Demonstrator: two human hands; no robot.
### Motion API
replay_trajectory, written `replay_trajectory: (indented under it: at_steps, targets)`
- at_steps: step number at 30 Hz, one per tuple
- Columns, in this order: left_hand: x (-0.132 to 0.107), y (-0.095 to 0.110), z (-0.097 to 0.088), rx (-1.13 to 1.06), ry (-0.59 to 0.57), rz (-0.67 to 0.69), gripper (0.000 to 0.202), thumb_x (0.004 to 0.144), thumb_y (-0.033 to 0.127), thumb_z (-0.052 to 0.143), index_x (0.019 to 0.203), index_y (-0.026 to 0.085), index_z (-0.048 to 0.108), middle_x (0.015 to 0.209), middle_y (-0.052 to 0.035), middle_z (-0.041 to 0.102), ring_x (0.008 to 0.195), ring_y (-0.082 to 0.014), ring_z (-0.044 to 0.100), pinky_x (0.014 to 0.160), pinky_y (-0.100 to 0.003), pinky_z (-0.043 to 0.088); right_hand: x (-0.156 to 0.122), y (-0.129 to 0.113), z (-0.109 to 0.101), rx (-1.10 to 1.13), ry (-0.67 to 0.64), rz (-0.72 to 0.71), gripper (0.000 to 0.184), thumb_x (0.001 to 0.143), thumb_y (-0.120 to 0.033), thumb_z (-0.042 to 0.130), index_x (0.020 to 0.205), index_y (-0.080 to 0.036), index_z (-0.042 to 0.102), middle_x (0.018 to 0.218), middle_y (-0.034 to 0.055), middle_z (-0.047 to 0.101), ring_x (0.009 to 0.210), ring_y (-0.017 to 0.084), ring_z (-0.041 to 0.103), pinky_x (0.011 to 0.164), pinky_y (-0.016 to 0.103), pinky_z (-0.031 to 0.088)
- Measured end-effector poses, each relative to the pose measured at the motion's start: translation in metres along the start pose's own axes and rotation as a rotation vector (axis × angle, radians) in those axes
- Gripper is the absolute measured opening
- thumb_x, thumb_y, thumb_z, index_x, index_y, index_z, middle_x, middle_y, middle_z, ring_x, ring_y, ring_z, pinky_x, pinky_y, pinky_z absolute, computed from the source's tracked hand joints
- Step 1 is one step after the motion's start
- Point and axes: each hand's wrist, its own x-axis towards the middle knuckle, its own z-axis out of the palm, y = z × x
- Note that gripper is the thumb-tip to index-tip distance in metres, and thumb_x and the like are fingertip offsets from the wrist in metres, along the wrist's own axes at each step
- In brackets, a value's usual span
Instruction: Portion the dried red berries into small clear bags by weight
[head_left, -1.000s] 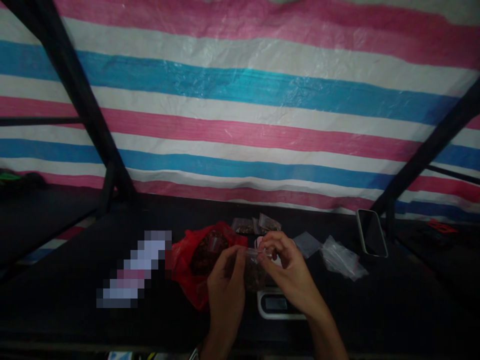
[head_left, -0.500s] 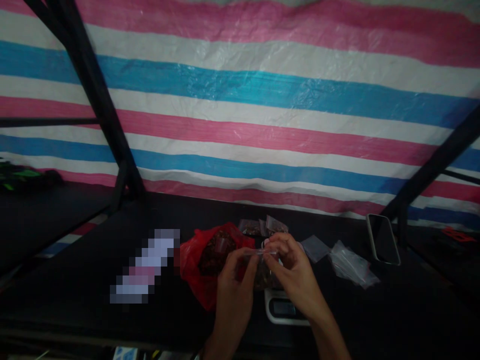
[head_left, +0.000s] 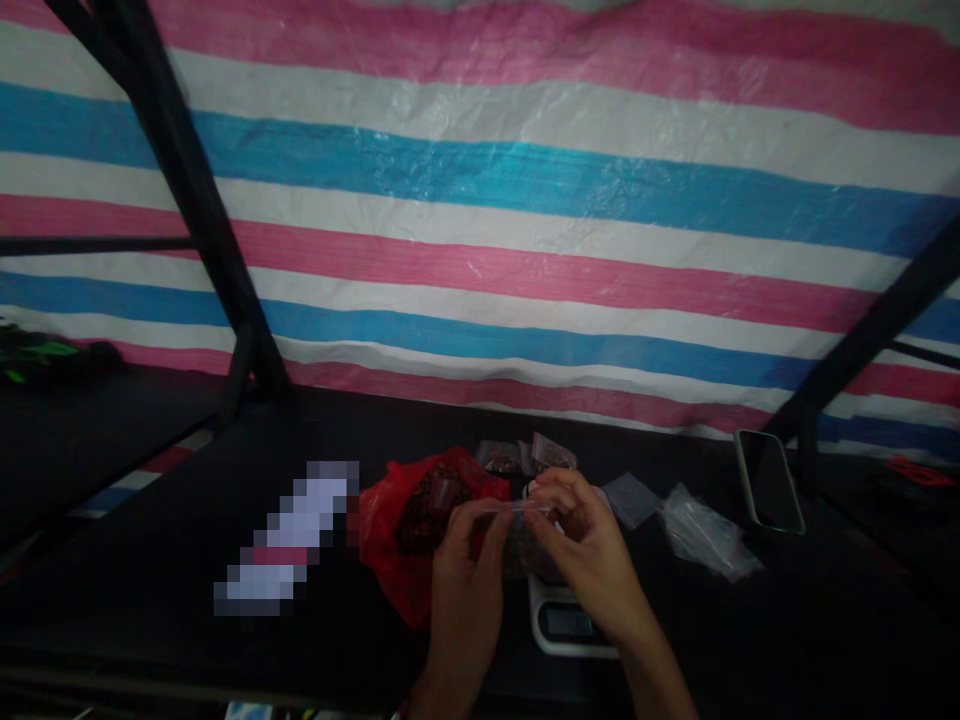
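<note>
My left hand [head_left: 469, 570] and my right hand [head_left: 581, 540] both pinch the top edge of a small clear zip bag [head_left: 525, 548], which hangs between them with dark contents I cannot make out clearly. Below and behind it is a white kitchen scale [head_left: 547, 640], its display partly showing and its platform mostly hidden by my right hand. Just left of my left hand stands an open red plastic bag [head_left: 390, 560] holding dark reddish-brown dried bits [head_left: 431, 505]. Behind my hands lie a few small filled zip bags [head_left: 553, 452].
Flat clear bags [head_left: 709, 535] and a single one [head_left: 631, 498] lie to the right, with a phone [head_left: 770, 480] beyond them. A blurred-out strip [head_left: 289, 535] is on the left of the black table [head_left: 337, 650]. Dark metal posts [head_left: 199, 220] frame a striped tarp [head_left: 495, 260].
Both hands keep their pinch on the zip bag's top edge, with only slight finger movement. The view has shifted a little; the other things stay in place.
</note>
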Motion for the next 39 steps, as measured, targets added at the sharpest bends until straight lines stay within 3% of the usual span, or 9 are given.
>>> replay_trajectory:
  at_steps: [13, 21, 26, 33, 36, 39]
  targets:
    - [0.001, -0.003, -0.003, -0.005, -0.006, -0.005, 0.029, 0.086, 0.050, 0.068, 0.092, 0.022, 0.074, 0.096, -0.0067, 0.077, 0.090, -0.0241, 0.071, 0.090, -0.038, 0.056, 0.000, 0.002, 0.001, 0.002, -0.007, 0.004, 0.033, 0.087, -0.041, 0.082, 0.111, -0.027, 0.064, 0.091, -0.0004, 0.072, 0.080, 0.018, 0.063, 0.075, 0.030, 0.049]
    - [-0.002, -0.002, -0.001, 0.019, -0.019, 0.057, 0.026, 0.090, 0.048, 0.067, 0.092, 0.023, 0.074, 0.094, -0.0058, 0.076, 0.088, -0.0226, 0.070, 0.086, -0.035, 0.056, 0.002, 0.001, 0.005, -0.038, 0.056, -0.061, 0.022, 0.087, -0.030, 0.078, 0.101, -0.027, 0.060, 0.084, -0.0032, 0.067, 0.076, 0.016, 0.055, 0.074, 0.029, 0.045]
    - [-0.002, 0.001, 0.000, 0.033, -0.017, 0.096, 0.027, 0.091, 0.049, 0.067, 0.091, 0.023, 0.073, 0.093, -0.0054, 0.075, 0.084, -0.0214, 0.070, 0.084, -0.034, 0.057, 0.000, 0.001, 0.005, -0.121, 0.000, -0.096, 0.027, 0.091, -0.028, 0.073, 0.116, -0.027, 0.063, 0.093, -0.0008, 0.073, 0.089, 0.019, 0.063, 0.086, 0.033, 0.046]
    - [-0.001, 0.004, -0.007, -0.061, -0.080, 0.145, 0.026, 0.089, 0.042, 0.073, 0.071, 0.022, 0.070, 0.078, -0.0021, 0.071, 0.074, -0.0179, 0.068, 0.071, -0.027, 0.056, -0.002, -0.004, 0.007, -0.095, 0.020, -0.086, 0.028, 0.085, -0.028, 0.081, 0.106, -0.028, 0.061, 0.079, -0.0049, 0.073, 0.080, 0.018, 0.066, 0.084, 0.032, 0.047]
    - [-0.002, 0.004, -0.007, -0.045, -0.056, 0.152, 0.029, 0.095, 0.048, 0.067, 0.088, 0.023, 0.079, 0.097, -0.0060, 0.079, 0.091, -0.0213, 0.074, 0.084, -0.030, 0.060, 0.005, -0.008, 0.000, -0.120, 0.090, -0.073, 0.032, 0.081, -0.035, 0.086, 0.104, -0.026, 0.065, 0.079, -0.0018, 0.076, 0.081, 0.021, 0.069, 0.083, 0.034, 0.050]
    - [-0.005, 0.002, -0.008, 0.010, 0.038, 0.171, 0.042, 0.104, 0.053, 0.053, 0.124, 0.025, 0.077, 0.130, -0.0092, 0.076, 0.122, -0.0247, 0.070, 0.108, -0.039, 0.054, 0.023, -0.013, -0.019, -0.100, 0.331, -0.100, 0.039, 0.075, -0.042, 0.090, 0.099, -0.024, 0.066, 0.084, 0.0026, 0.079, 0.081, 0.023, 0.073, 0.078, 0.036, 0.054]
